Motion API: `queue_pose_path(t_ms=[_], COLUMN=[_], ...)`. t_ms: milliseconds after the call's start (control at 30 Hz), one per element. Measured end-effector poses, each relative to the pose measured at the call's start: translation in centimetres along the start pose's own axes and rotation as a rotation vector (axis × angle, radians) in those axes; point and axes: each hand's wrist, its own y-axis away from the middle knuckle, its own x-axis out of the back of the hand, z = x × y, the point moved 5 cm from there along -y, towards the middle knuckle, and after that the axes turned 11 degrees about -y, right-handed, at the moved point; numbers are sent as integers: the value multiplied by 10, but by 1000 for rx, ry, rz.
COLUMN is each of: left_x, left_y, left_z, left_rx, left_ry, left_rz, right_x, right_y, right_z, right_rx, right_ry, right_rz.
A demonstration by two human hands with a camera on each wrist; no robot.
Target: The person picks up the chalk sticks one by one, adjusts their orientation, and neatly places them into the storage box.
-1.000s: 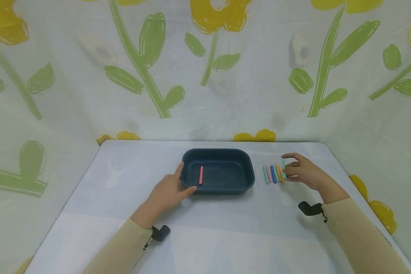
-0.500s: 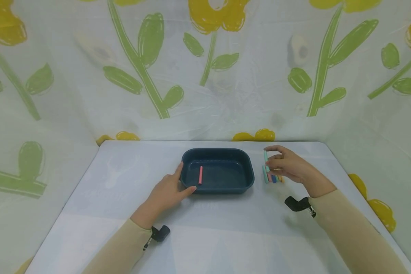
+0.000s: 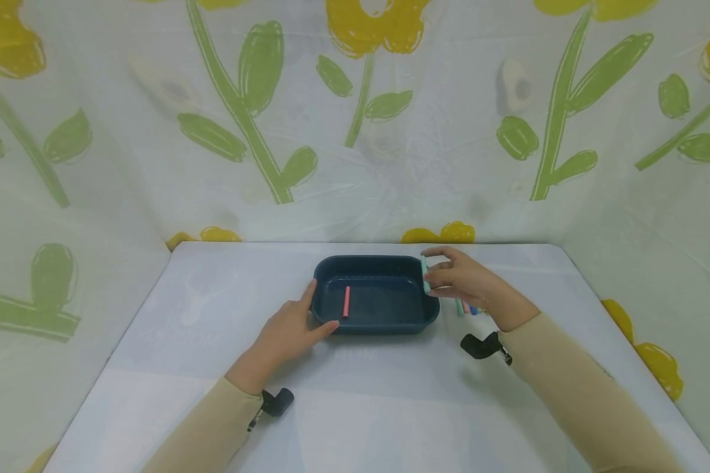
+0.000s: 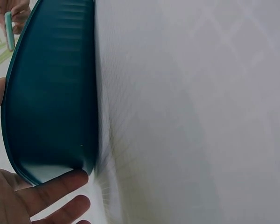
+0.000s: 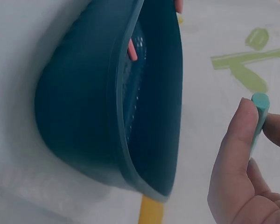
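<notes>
- From the head view, we see our right hand [image 3: 464, 279] nearly closed in a pinch, with thumb and fingertips on a green stick [image 3: 425, 272] above the tray's right rim. Below and behind that hand, the row of coloured sticks [image 3: 459, 307] on the table [image 3: 355, 407] is partly hidden.
- To that hand's left, a pink stick [image 3: 346, 302] lies inside the dark tray [image 3: 384, 328]. Our left hand [image 3: 288, 328] is spread at the tray's near left corner, gripping no stick; we judge its light pressure enough to steady the tray.
- From the left wrist, we see left fingers against the tray's outer wall, and the right hand with its stick beyond the rim. We would avoid pulling, which could tip it.
- From the right wrist, the green stick stands clear of the rim. A gentle pinch seems best, since it may snap; we should clear the rim and lower it, not drop it.
</notes>
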Motion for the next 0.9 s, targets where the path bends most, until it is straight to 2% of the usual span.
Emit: queue_pose_path(t_ms=[500, 900], left_x=[-4, -5], left_y=[0, 2], left_z=[-2, 0], left_rx=[3, 27], left_ry=[6, 12], left_rz=[11, -8], right_x=[-38, -65], right_y=[-33, -53], right_z=[9, 24], right_rx=[-55, -63], right_ry=[-30, -45], right_rz=[48, 39])
